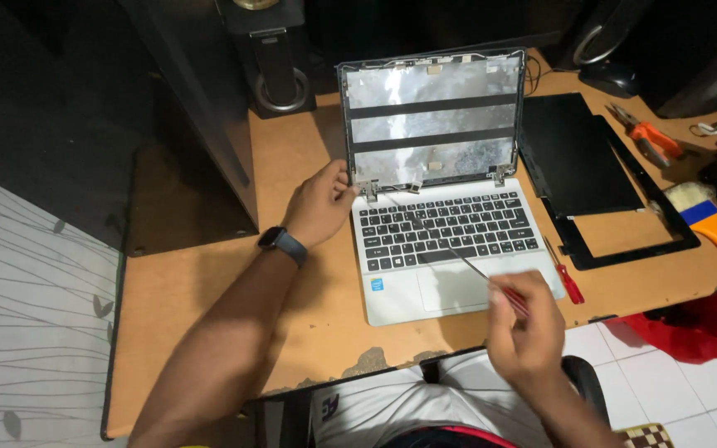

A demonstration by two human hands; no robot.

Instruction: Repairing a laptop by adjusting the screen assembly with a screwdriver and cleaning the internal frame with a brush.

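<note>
Your right hand (524,328) is nearest the camera, over the front right corner of the laptop (450,241). Fingers are curled and pinching a long screwdriver (458,253) with a red handle; the thin shaft runs up-left across the keyboard (448,226), tip near the hinge line at the middle-left. It's motion-blurred, so I can't tell if the tip is seated in anything.

Your left hand (319,203), smartwatch (282,242) on the wrist, rests on the desk (201,282) just left of the laptop. Fingers are loosely bent together, tips touching the lower left corner of the lid shell (431,120) by the left hinge (368,191).

My read: you're at the hinge stage, lid braced while the driver works the area below the bare shell. Whatever comes next calls for a steady tip and the lid held firmly, since it stands upright with little weight.

Labels: one small blue square sticker (378,284) on the palm rest, bottom left. Lid interior is silver foil with two dark horizontal strips.

Right of the laptop: a second red-handled screwdriver (566,278), the removed black screen panel (578,158) lying over its black bezel frame (624,241), then a yellow-handled brush (711,224). Farther back are orange-handled pliers (649,137) and a mouse (612,79). A speaker (275,58) stands at the far left.
</note>
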